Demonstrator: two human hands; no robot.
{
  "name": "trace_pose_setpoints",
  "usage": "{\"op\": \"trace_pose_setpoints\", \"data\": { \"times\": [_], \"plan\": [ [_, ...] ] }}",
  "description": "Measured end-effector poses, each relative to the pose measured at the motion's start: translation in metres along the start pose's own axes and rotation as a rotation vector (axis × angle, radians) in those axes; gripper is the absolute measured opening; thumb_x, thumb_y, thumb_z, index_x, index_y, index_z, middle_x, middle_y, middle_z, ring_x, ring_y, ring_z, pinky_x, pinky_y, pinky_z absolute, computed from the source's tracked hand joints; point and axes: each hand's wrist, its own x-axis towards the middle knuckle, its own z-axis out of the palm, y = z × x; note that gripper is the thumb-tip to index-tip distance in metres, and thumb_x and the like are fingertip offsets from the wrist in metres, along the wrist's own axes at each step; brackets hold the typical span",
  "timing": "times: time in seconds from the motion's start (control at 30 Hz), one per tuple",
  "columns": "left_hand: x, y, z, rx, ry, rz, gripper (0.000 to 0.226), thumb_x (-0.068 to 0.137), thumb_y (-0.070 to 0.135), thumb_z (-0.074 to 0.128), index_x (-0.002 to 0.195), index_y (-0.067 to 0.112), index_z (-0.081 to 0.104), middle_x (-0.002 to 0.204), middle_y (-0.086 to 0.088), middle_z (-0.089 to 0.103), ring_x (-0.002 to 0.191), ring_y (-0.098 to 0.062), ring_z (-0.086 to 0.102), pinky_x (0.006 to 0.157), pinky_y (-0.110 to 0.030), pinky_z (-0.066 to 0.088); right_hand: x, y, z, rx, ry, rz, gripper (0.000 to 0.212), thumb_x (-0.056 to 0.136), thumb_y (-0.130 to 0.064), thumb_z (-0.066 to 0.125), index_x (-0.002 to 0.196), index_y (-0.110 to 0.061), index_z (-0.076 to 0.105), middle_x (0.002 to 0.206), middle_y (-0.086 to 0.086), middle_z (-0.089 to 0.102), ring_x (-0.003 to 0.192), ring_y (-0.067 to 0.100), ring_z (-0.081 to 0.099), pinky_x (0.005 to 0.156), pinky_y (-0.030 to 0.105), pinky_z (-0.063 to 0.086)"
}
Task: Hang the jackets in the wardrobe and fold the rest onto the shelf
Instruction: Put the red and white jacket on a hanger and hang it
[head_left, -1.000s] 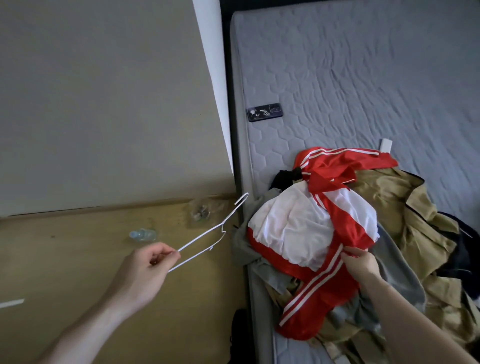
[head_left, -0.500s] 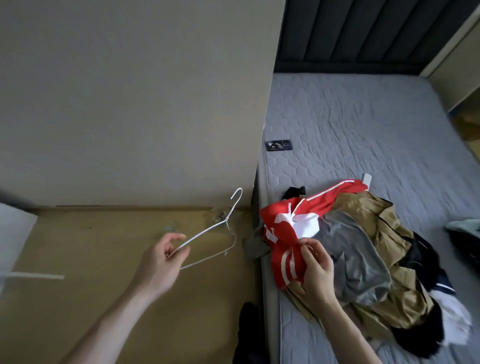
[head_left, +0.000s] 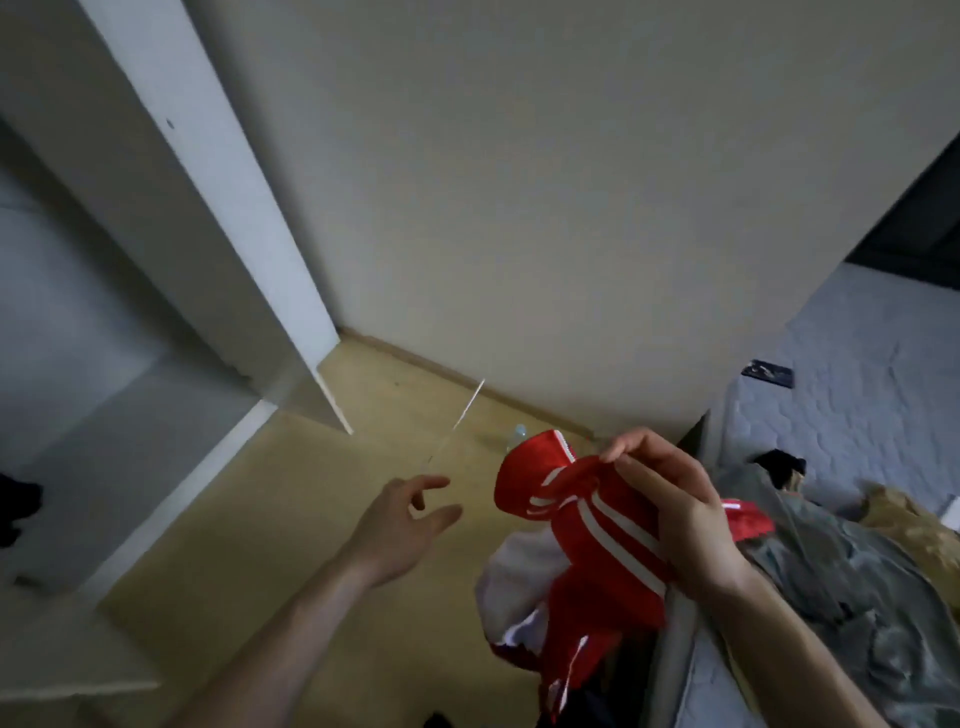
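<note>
My right hand (head_left: 670, 509) grips a red jacket (head_left: 587, 525) with white stripes, lifted off the bed and hanging over the floor at its edge. My left hand (head_left: 410, 514) holds the end of a thin white wire hanger (head_left: 465, 415), which is blurred and points up and away. The hanger is left of the jacket and apart from it. The open white wardrobe (head_left: 234, 208) stands at the left, its lower shelf (head_left: 130, 415) in view. More clothes lie on the bed: a grey garment (head_left: 831, 561) and a khaki jacket (head_left: 914, 525).
The grey mattress (head_left: 857, 353) is at the right with a dark phone (head_left: 768, 373) near its edge. A small plastic bottle (head_left: 519, 434) lies on the wooden floor (head_left: 291, 519) by the wall. A dark item (head_left: 15, 504) sits at the far left.
The view has swung left toward the wardrobe. My right hand has lifted the red jacket off the pile and carried it over the bed's edge. My left hand still has the hanger.
</note>
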Motion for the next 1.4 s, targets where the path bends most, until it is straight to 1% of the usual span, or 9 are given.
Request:
{"op": "trace_pose_setpoints", "data": {
  "times": [0.1, 0.17, 0.37, 0.53, 0.77, 0.97, 1.13, 1.27, 1.4],
  "plan": [
    [-0.017, -0.036, -0.018, -0.05, 0.017, -0.142, 0.083, 0.073, 0.077, 0.068, 0.142, 0.031, 0.058, 0.101, -0.003, 0.061, 0.087, -0.01, 0.062, 0.07, -0.021, 0.042, 0.001, 0.004, 0.058, 0.013, -0.175, 0.037, 0.017, 0.1, -0.015, 0.056, 0.094, -0.013, 0.071, 0.086, 0.011, 0.076, 0.078, 0.021, 0.076, 0.068, 0.025, 0.059],
    [-0.029, -0.06, -0.027, -0.157, 0.0, -0.253, 0.088, 0.073, 0.072, 0.072, 0.145, 0.026, 0.054, 0.11, -0.014, 0.067, 0.092, -0.019, 0.066, 0.073, -0.026, 0.046, 0.001, 0.007, 0.087, -0.011, -0.277, 0.066, 0.016, 0.099, -0.02, 0.059, 0.095, -0.011, 0.071, 0.087, 0.01, 0.075, 0.076, 0.021, 0.075, 0.066, 0.025, 0.059],
    [-0.078, -0.122, -0.058, -0.516, 0.074, -0.379, 0.018, 0.091, 0.028, 0.078, 0.103, 0.015, 0.075, 0.097, -0.009, 0.08, 0.078, -0.011, 0.074, 0.067, -0.018, 0.056, 0.01, 0.012, 0.131, -0.184, -0.471, 0.133, 0.025, 0.1, -0.03, 0.059, 0.097, -0.008, 0.07, 0.09, 0.02, 0.071, 0.076, 0.031, 0.073, 0.065, 0.031, 0.059],
    [-0.115, -0.13, -0.112, -0.304, 0.313, -0.272, 0.026, 0.101, 0.033, 0.063, 0.084, 0.016, 0.074, 0.077, 0.004, 0.073, 0.073, -0.01, 0.066, 0.067, -0.02, 0.048, 0.031, 0.033, 0.128, -0.574, -0.402, 0.102, 0.031, 0.109, -0.019, 0.047, 0.096, -0.028, 0.073, 0.097, 0.007, 0.075, 0.086, 0.029, 0.075, 0.076, 0.045, 0.063],
    [-0.145, -0.078, -0.174, -0.313, 0.482, 0.016, 0.047, 0.097, 0.036, 0.068, 0.058, 0.019, 0.048, 0.057, 0.008, 0.043, 0.059, -0.009, 0.042, 0.062, -0.028, 0.035, 0.049, 0.073, 0.121, -0.971, -0.153, 0.059, 0.027, 0.101, -0.017, 0.058, 0.092, -0.04, 0.069, 0.093, -0.008, 0.074, 0.086, 0.016, 0.071, 0.078, 0.04, 0.059],
    [-0.171, -0.019, -0.171, -0.149, 0.373, 0.253, 0.04, 0.1, 0.033, 0.064, 0.068, 0.011, 0.054, 0.068, -0.011, 0.049, 0.064, -0.009, 0.044, 0.066, -0.034, 0.039, 0.043, 0.08, 0.148, -0.891, -0.259, 0.003, 0.023, 0.092, -0.032, 0.075, 0.108, -0.045, 0.065, 0.114, -0.026, 0.066, 0.102, -0.002, 0.064, 0.08, 0.029, 0.055],
    [-0.192, 0.01, -0.17, -0.087, 0.296, 0.371, 0.029, 0.101, 0.028, 0.065, 0.076, 0.012, 0.063, 0.074, -0.007, 0.056, 0.073, -0.024, 0.054, 0.073, -0.044, 0.047, 0.051, 0.096, 0.168, -0.869, -0.173, 0.045, 0.056, 0.087, -0.035, 0.082, 0.133, -0.027, 0.052, 0.132, -0.011, 0.058, 0.117, 0.013, 0.058, 0.091, 0.033, 0.05],
    [-0.206, 0.017, -0.182, -0.077, 0.254, 0.405, 0.024, 0.102, 0.029, 0.063, 0.079, 0.019, 0.065, 0.076, -0.001, 0.059, 0.074, -0.015, 0.056, 0.072, -0.036, 0.049, 0.054, 0.109, 0.174, -0.932, -0.063, 0.06, 0.093, 0.074, -0.048, 0.09, 0.145, -0.022, 0.036, 0.146, -0.001, 0.046, 0.132, 0.021, 0.047, 0.104, 0.042, 0.048],
    [-0.215, 0.014, -0.194, -0.085, 0.238, 0.409, 0.027, 0.103, 0.028, 0.062, 0.076, 0.027, 0.062, 0.073, 0.005, 0.058, 0.071, -0.008, 0.054, 0.069, -0.025, 0.045, 0.053, 0.119, 0.176, -0.84, -0.167, 0.148, 0.081, 0.074, -0.057, 0.086, 0.14, -0.029, 0.048, 0.139, -0.015, 0.053, 0.129, 0.012, 0.05, 0.104, 0.037, 0.045]
  ]
}}
